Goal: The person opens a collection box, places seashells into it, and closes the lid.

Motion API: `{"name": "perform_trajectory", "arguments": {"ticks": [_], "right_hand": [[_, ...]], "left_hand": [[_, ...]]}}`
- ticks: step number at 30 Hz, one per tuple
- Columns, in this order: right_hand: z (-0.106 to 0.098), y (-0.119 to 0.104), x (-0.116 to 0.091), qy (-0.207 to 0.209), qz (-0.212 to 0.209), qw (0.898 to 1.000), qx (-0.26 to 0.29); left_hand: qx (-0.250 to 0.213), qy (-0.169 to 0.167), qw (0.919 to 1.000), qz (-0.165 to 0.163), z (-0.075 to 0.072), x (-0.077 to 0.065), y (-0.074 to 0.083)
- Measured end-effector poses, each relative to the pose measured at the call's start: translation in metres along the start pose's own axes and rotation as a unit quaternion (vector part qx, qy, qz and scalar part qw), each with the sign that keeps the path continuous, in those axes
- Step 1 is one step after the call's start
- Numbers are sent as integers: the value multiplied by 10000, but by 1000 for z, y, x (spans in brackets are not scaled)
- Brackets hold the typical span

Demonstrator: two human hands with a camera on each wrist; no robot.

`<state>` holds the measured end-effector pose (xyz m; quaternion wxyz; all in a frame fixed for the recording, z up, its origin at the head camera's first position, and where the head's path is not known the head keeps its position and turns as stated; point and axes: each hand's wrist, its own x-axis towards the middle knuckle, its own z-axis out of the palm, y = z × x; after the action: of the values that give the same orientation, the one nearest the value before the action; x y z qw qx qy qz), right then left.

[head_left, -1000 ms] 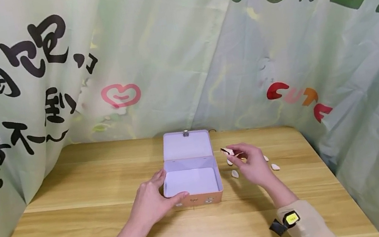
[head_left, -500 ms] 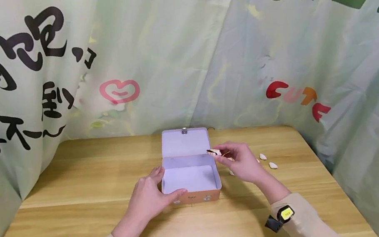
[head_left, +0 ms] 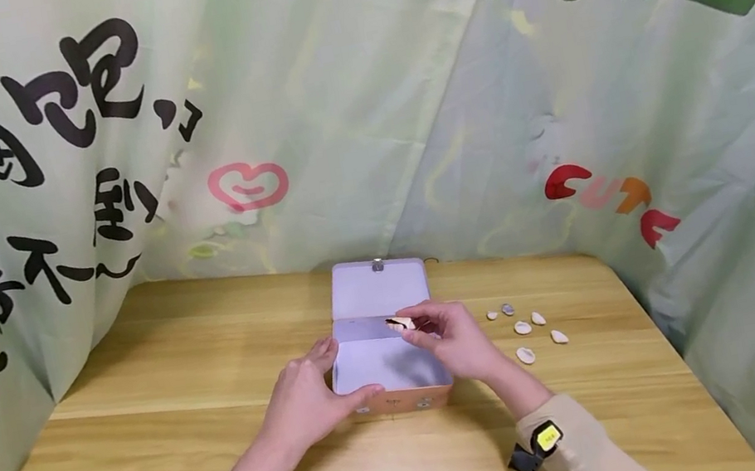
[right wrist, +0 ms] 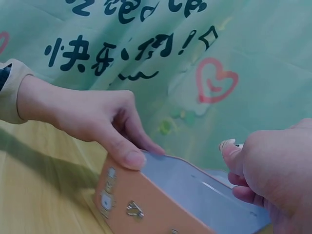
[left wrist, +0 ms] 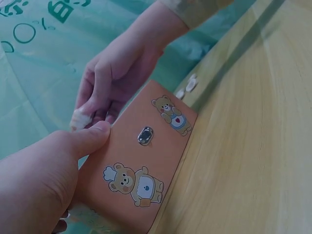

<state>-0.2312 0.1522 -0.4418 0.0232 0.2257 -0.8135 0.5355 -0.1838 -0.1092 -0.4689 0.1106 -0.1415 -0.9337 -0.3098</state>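
An orange tin box point(head_left: 384, 403) with a lilac inside stands with its lid point(head_left: 377, 288) raised. Bear pictures and a metal catch point(left wrist: 145, 136) decorate its front in the left wrist view. My left hand point(head_left: 302, 394) grips the box at its left front corner, thumb over the front rim and fingers along the left side. Over the box's right part, my right hand point(head_left: 455, 338) pinches a small pale seashell point(head_left: 400, 323) with a dark edge, between thumb and fingers. The shell is partly hidden by the fingers.
Several small white shells point(head_left: 522, 327) lie scattered on the wooden table point(head_left: 215, 348) to the right of the box, one of them greyish point(head_left: 508, 309). A printed cloth curtain point(head_left: 340, 107) hangs behind the table and along both sides.
My right hand has carried the shell leftward from above the scattered shells to over the box. My left hand keeps its grip on the box.
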Motion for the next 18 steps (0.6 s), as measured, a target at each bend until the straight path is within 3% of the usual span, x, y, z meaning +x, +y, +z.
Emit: {"name": "perform_trajectory", "arguments": {"ticks": [18], "right_hand": [[13,-4,12,-520,-208,9982,-232]], "left_hand": [[3,76,9999,124,1,1,1]]}}
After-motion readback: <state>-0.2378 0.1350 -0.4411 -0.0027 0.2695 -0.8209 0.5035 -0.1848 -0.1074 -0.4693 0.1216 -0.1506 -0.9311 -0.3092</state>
